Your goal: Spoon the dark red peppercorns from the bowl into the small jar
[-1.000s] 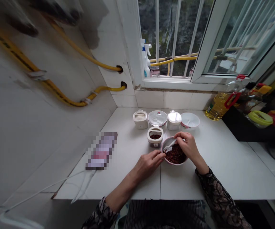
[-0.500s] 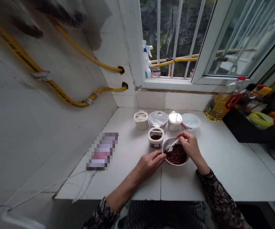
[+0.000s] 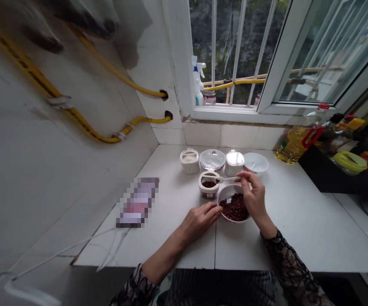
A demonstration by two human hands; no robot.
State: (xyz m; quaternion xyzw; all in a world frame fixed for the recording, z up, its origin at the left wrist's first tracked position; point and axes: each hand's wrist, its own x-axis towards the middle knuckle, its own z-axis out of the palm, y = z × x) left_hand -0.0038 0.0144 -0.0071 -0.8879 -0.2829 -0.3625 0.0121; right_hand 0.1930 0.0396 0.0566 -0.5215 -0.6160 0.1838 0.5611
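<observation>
My right hand [image 3: 253, 196] pinches the handle of a small white spoon [image 3: 229, 179]. The spoon's scoop, with some dark bits in it, is at the right side of the opening of a seasoning jar [image 3: 208, 193]. That jar has a whitish rim and holds dark red bits. Just in front and to the right stands a bowl [image 3: 225, 193] with a pink rim, partly filled with dark red dried peppercorns [image 3: 236, 208]. My left hand [image 3: 203, 216] rests on the counter side, its fingertips gripping the bowl's left rim.
Behind stand a white seasoning jar [image 3: 189, 161], a covered bowl [image 3: 212, 160], another white jar [image 3: 234, 163] and a white bowl [image 3: 256, 163]. An oil bottle [image 3: 292, 144] and a black rack [image 3: 314, 170] of condiments are right. A blurred-out flat object [image 3: 137, 203] lies left, near a white cable [image 3: 69, 246].
My right hand has lifted the spoon out of the bowl and brought its scoop up and left to the jar's opening. My left hand stays at the bowl's rim.
</observation>
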